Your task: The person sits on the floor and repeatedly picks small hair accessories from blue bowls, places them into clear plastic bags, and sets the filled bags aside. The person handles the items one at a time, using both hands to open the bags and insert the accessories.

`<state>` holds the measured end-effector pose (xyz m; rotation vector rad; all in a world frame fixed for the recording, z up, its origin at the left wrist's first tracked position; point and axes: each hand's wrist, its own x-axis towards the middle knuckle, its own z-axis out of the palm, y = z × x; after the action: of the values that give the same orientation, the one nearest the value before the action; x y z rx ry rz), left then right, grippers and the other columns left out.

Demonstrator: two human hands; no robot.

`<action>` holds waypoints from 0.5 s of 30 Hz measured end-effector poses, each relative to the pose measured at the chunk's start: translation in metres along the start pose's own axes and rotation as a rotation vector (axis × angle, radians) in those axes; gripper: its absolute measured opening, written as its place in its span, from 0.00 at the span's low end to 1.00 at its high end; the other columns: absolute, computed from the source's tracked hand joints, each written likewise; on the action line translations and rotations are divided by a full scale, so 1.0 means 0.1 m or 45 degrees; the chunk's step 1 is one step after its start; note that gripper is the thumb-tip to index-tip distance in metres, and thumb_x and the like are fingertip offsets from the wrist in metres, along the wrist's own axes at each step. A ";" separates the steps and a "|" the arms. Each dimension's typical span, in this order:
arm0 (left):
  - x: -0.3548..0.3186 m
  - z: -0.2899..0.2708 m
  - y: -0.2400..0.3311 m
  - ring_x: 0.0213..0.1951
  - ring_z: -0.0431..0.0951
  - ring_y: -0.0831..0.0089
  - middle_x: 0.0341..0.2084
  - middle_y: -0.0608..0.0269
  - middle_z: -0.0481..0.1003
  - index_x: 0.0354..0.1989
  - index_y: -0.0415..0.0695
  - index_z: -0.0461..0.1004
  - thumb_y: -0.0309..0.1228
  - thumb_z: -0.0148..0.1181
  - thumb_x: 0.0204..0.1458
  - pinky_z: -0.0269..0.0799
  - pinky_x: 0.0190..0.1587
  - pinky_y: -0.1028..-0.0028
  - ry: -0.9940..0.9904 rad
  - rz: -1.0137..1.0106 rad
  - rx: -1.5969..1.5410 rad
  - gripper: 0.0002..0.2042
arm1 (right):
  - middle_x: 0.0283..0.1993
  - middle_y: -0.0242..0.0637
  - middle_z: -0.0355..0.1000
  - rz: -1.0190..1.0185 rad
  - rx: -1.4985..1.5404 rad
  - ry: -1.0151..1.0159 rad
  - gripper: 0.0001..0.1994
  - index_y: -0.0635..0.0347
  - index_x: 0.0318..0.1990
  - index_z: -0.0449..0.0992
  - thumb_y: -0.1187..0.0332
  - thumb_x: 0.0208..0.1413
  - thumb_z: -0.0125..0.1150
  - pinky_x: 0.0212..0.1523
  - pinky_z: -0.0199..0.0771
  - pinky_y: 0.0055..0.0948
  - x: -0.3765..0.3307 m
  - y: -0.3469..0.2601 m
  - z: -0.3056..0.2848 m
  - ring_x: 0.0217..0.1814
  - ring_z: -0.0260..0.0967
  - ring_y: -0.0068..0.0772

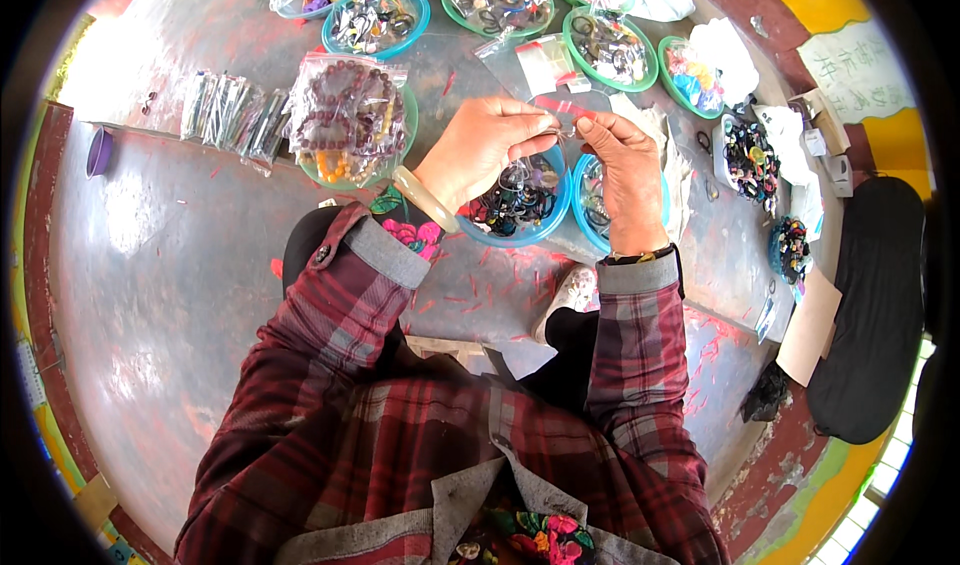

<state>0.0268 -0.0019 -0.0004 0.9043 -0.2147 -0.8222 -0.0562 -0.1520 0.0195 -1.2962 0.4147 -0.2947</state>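
Note:
My left hand (478, 150), with a pale bangle at its wrist, pinches the end of a thin cord over the bowls. Close beside it, my right hand (625, 170) is closed in a pinch on the same cord, fingertips nearly meeting the left ones. A short red strip (558, 106) spans the gap between the fingers; how it joins the cord is too small to tell. Below the left hand is a blue bowl (520, 227) of dark bands and small trinkets. Another blue bowl (590, 210) sits partly hidden under the right hand.
A green bowl (410, 115) bears bagged bead bracelets (345, 110), beside packed slim bags (232, 115). Several trinket bowls, including a blue one (375, 22) and a green one (610, 49), line the far side. A white basket (722, 165) stands right. Red scraps (480, 285) litter the floor.

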 end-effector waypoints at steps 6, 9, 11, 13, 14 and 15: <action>-0.01 0.03 0.02 0.38 0.76 0.68 0.37 0.52 0.73 0.39 0.29 0.71 0.24 0.53 0.53 0.74 0.46 0.73 0.002 -0.006 -0.068 0.10 | 0.29 0.30 0.74 0.007 0.128 -0.040 0.06 0.63 0.32 0.77 0.70 0.50 0.61 0.33 0.63 0.17 0.03 0.07 -0.07 0.31 0.66 0.18; 0.00 0.01 0.02 0.38 0.76 0.67 0.37 0.52 0.73 0.39 0.29 0.71 0.24 0.53 0.53 0.74 0.46 0.73 -0.024 -0.025 -0.089 0.10 | 0.29 0.30 0.73 0.044 0.239 -0.032 0.06 0.62 0.31 0.77 0.69 0.50 0.61 0.33 0.62 0.18 0.05 0.11 -0.09 0.30 0.65 0.19; 0.01 -0.01 0.01 0.38 0.76 0.67 0.37 0.52 0.73 0.39 0.29 0.71 0.24 0.52 0.53 0.74 0.45 0.73 -0.047 -0.032 -0.115 0.10 | 0.28 0.30 0.73 0.032 0.265 -0.036 0.06 0.62 0.31 0.77 0.69 0.50 0.61 0.32 0.62 0.18 0.08 0.14 -0.10 0.28 0.63 0.19; 0.01 -0.02 0.00 0.38 0.76 0.67 0.37 0.52 0.73 0.39 0.29 0.71 0.25 0.52 0.53 0.74 0.45 0.73 -0.074 -0.035 -0.152 0.10 | 0.26 0.29 0.72 -0.004 0.221 -0.030 0.06 0.63 0.31 0.77 0.69 0.50 0.61 0.32 0.61 0.17 0.08 0.15 -0.09 0.27 0.62 0.18; 0.01 -0.02 0.01 0.38 0.76 0.67 0.37 0.53 0.73 0.39 0.29 0.71 0.25 0.52 0.53 0.74 0.45 0.73 -0.082 -0.049 -0.156 0.10 | 0.26 0.29 0.71 -0.021 0.198 -0.027 0.06 0.63 0.31 0.77 0.69 0.50 0.61 0.31 0.61 0.17 0.08 0.15 -0.09 0.27 0.62 0.18; 0.00 -0.02 0.02 0.37 0.76 0.66 0.37 0.53 0.73 0.39 0.29 0.71 0.25 0.52 0.53 0.75 0.44 0.73 -0.090 -0.062 -0.161 0.10 | 0.25 0.29 0.71 -0.043 0.172 -0.028 0.06 0.63 0.31 0.77 0.69 0.50 0.61 0.31 0.61 0.16 0.08 0.15 -0.08 0.27 0.62 0.18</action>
<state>0.0292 -0.0001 -0.0003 0.7653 -0.2005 -0.9039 -0.0534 -0.1589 0.0024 -1.1742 0.3484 -0.3312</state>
